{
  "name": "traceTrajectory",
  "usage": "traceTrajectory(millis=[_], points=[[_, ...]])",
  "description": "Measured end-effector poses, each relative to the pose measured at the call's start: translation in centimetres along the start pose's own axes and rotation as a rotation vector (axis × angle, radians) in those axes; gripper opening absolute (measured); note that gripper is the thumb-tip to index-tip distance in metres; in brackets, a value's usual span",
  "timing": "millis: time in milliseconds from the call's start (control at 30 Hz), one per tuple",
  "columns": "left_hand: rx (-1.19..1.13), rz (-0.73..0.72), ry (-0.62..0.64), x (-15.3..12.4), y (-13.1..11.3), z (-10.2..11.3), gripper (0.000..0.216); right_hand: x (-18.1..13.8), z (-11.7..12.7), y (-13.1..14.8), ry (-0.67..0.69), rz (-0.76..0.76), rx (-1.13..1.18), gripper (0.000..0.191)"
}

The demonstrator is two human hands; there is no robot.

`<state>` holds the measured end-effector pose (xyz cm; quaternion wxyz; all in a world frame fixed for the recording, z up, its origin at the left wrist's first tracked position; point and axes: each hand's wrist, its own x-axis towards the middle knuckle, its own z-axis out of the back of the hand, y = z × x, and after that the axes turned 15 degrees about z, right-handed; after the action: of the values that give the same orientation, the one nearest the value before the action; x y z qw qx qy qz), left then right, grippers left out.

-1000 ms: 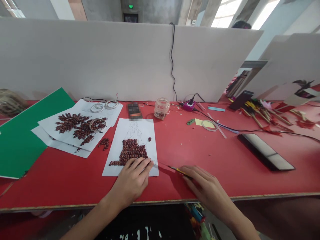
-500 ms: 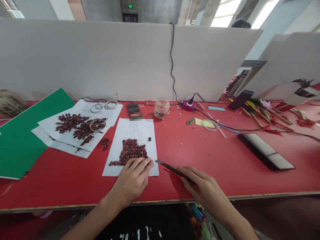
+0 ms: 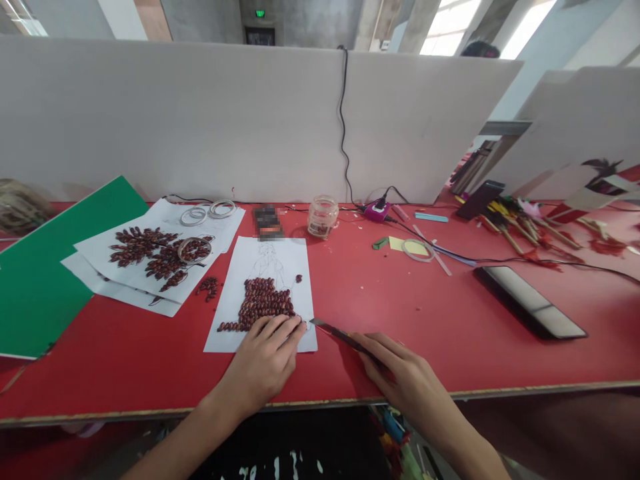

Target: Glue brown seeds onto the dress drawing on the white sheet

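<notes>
A white sheet of paper (image 3: 227,287) with a pencil line drawing lies before me, its lower part covered by tight rows of dark red-brown seeds (image 3: 265,298). My left hand (image 3: 273,350) rests over the sheet's lower right part. Its fingers are closed together at the edge of the seeds, hiding whatever is beneath the tips. My right hand (image 3: 400,373) is closed round a utility knife (image 3: 336,331) with a dark handle. The blade points left, its tip close to my left fingertips at the sheet's right edge. A lone seed (image 3: 299,279) sits by the drawing.
Loose seeds (image 3: 208,288) lie left of the sheet. Beyond are seed-covered papers (image 3: 115,270), a green board (image 3: 65,260), tape rolls (image 3: 223,209) and a glass jar (image 3: 323,217). To the right are a purple power adapter (image 3: 377,210), a cable and a phone-like black slab (image 3: 533,303).
My hands, the knife and the seeds stay almost in place. The knife hand shifts very slightly left, and the whole view drifts a little.
</notes>
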<state>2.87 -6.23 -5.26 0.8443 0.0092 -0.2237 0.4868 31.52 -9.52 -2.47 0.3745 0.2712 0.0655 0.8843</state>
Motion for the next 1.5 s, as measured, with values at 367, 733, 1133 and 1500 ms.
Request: traceTrajectory(millis=[367, 733, 1133, 1500], points=[[-0.008, 0.007, -0.002, 0.1, 0.0, 0.0, 0.042, -0.2, 0.0, 0.2, 0.012, -0.040, 0.067, 0.036], [-0.026, 0.055, 0.055, 1.2, -0.3, 0.7, 0.032, -0.5, 0.0, 0.1, 0.055, -0.037, 0.008, 0.037], [0.133, -0.124, 0.500, 9.6, -1.4, 2.7, 0.012, 0.7, 0.9, 0.4, 0.119, -0.120, 0.124, 0.039], [0.379, -0.163, 0.475, 9.0, -3.3, 2.3, 0.026, 0.9, 0.9, 0.5, 0.108, -0.120, 0.098, 0.042]])
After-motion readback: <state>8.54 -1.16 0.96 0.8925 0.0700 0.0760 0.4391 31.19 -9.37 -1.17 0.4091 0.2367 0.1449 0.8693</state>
